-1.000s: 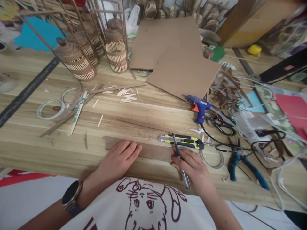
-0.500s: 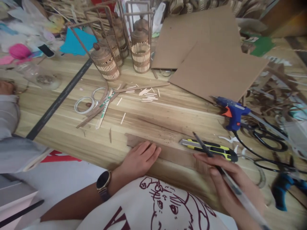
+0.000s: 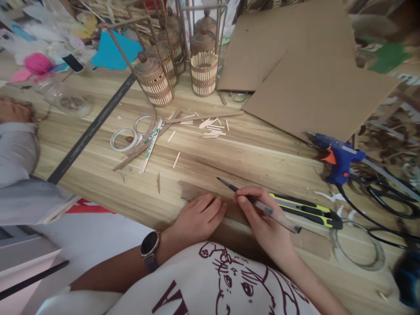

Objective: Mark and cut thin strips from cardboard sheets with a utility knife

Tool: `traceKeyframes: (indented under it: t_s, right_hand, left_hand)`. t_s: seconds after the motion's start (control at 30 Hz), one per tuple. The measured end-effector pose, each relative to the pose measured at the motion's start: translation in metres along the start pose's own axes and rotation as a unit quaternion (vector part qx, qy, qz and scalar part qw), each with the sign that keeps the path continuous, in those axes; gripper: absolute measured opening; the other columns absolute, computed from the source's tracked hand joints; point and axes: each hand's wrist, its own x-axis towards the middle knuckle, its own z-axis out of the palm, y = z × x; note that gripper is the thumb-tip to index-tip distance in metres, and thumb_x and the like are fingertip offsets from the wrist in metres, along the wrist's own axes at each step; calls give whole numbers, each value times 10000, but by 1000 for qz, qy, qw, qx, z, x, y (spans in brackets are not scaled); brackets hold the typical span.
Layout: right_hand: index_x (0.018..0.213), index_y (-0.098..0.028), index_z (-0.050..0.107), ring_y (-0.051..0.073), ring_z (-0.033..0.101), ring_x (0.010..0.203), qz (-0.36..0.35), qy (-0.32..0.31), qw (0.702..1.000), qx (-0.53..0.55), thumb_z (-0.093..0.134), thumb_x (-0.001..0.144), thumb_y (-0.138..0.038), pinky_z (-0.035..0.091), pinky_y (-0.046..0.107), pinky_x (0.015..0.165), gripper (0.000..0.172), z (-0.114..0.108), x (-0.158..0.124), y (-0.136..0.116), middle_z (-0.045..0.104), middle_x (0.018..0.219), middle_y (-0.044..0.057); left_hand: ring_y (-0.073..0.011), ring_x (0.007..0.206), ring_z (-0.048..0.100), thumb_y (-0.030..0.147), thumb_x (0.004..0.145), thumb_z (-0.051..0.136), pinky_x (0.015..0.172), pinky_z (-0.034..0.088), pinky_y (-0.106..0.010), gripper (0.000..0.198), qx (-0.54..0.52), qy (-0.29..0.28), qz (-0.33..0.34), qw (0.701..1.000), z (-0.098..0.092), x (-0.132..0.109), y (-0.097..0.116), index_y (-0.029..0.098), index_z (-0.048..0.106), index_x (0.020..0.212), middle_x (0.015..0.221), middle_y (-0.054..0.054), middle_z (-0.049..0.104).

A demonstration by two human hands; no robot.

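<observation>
My left hand (image 3: 197, 216) lies on a brown cardboard strip (image 3: 313, 246) near the table's front edge, its fingers stretched out together and pressing down. In my right hand (image 3: 264, 218) is a pen (image 3: 260, 205), gripped between thumb and fingers with its dark tip pointing left, above the wood just behind the strip. Both hands cover part of the strip. Just beyond my right hand lies a yellow and black utility knife (image 3: 306, 210), its blade partly hidden by the hand.
A blue glue gun (image 3: 341, 159) and tape ring (image 3: 357, 245) are on the right. Small sticks (image 3: 213, 129), tape rolls (image 3: 124, 139) and round lanterns (image 3: 154, 81) stand or lie farther back, near cardboard sheets (image 3: 315, 87). Another person's sleeve (image 3: 16, 148) rests at left.
My right hand has moved left with the pen, closer to my left hand, and the pen lies flatter. The view has shifted slightly; my left hand stays on the strip.
</observation>
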Motion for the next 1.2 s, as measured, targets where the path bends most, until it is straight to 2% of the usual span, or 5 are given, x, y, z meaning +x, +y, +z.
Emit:
traceKeyframes:
  t_s: [0.1,0.2,0.4,0.83,1.2]
  right_hand:
    - [978,-254,665,153,722,823,-95,-77,991,-59,535,988,-241,577,258,711,131,-4,1,2,756,926,33]
    - [1019,-256,640,178,721,916,-163,-140,972,-99,577,960,-205,580,294,772,101,-13,-2,7,758,1018,59]
    - [1054,-247,646,232,665,1077,-218,-161,946,-177,609,931,-203,557,395,917,136,-18,-17,25,742,1141,76]
    - [1060,-214,634,249,632,1028,-225,-159,936,-221,569,956,-190,553,404,886,125,-14,-21,25,696,1086,104]
    - [993,-203,673,245,646,1020,-239,-152,930,-232,553,956,-177,568,392,875,129,-14,-20,24,720,1079,112]
  left_hand:
    - [-251,1085,611,143,1040,381,894,554,-361,325,2,29,-1,1000,-1,2,0,62,600,1267,1142,-161,676]
    - [-251,1092,607,152,1039,407,893,553,-361,317,4,20,0,1000,-1,3,0,60,598,1275,1157,-168,668]
    - [-258,1163,581,160,1044,398,932,544,-377,346,20,-25,5,999,0,0,0,89,573,1334,1225,-170,657]
    - [-243,1107,587,162,1049,390,917,534,-358,332,30,4,-1,1000,-4,3,1,86,598,1296,1172,-150,676]
    - [-238,1051,579,158,1051,390,885,525,-337,304,17,57,-14,998,-7,7,1,82,637,1211,1118,-121,683]
